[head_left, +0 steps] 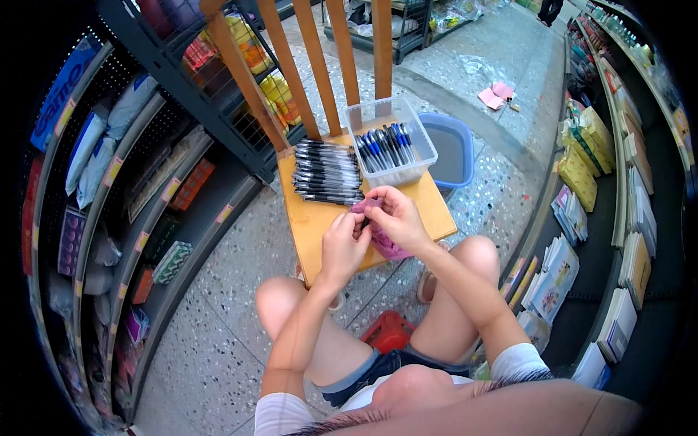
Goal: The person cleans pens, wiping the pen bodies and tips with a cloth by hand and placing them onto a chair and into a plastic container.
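Left shelves (196,232): tiered, stocked with packaged goods, labels fixed along the edges. Right shelves (592,280): lined with flat paper goods and yellow bags (582,171). Rack (163,62): dark metal, placed at far left, loaded with bright packs. Chair (309,236): wooden, slatted back turned to the far side, seat occupied by the pens and box. Basin (448,156): blue, set on the speckled floor beyond the right far corner of the seat. Box (396,174): clear plastic, stood at the far right of the seat, part filled with blue and black pens (385,145). Red plastic piece (387,333): seen low between the legs, type not clear. Loose pens (327,174): black and clear, laid in a stacked row left of the box. Right hand (396,218): cloth pinched between thumb and fingers. Left hand (345,243): fingertips drawn in against the right hand's; whether anything is clamped in them cannot be told. Cloth (385,243): pink-purple, held over the near right part of the seat, partly covered by the hands. Papers (496,96): pink, scattered on the floor at far right.
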Tool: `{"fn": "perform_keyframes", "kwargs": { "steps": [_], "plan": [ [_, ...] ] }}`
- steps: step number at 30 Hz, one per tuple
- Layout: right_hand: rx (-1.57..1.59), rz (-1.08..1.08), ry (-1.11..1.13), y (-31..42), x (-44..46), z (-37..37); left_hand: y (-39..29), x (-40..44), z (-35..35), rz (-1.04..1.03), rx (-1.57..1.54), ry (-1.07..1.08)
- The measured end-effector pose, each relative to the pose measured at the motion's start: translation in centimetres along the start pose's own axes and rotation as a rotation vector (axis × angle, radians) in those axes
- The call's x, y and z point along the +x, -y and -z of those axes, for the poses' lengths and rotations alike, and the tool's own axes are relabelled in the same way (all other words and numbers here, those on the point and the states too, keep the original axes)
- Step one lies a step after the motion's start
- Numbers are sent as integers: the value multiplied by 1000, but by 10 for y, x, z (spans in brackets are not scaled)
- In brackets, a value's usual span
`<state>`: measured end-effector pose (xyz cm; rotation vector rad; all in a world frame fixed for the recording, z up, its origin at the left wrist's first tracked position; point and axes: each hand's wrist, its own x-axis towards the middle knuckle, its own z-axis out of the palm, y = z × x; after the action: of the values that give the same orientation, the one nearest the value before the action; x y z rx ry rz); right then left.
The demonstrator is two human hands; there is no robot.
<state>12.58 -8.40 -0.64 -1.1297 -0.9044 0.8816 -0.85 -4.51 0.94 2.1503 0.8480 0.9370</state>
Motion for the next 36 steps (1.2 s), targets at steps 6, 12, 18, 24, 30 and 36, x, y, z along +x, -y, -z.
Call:
{"fn": "perform_keyframes", "kwargs": {
  "steps": [6, 12, 18, 24, 30, 36],
  "plan": [
    [-368, 21, -107, 2, 1, 4, 0, -2, -6, -69, 92, -40],
    [-3, 37, 38, 5, 3, 2, -4, 0, 5, 171, -138, -5],
    [168, -48, 215, 23, 1, 1, 10, -3, 7, 330, -519, 72],
    [207, -99, 201, 20, 4, 7, 12, -5, 16, 384, -712, 277],
    [257, -118, 121, 16, 2, 7, 11, -3, 19, 406, -879, 417],
    [275, -154, 190, 19, 1, 6, 14, -2, 18, 412, -882, 361]
  ]
}}
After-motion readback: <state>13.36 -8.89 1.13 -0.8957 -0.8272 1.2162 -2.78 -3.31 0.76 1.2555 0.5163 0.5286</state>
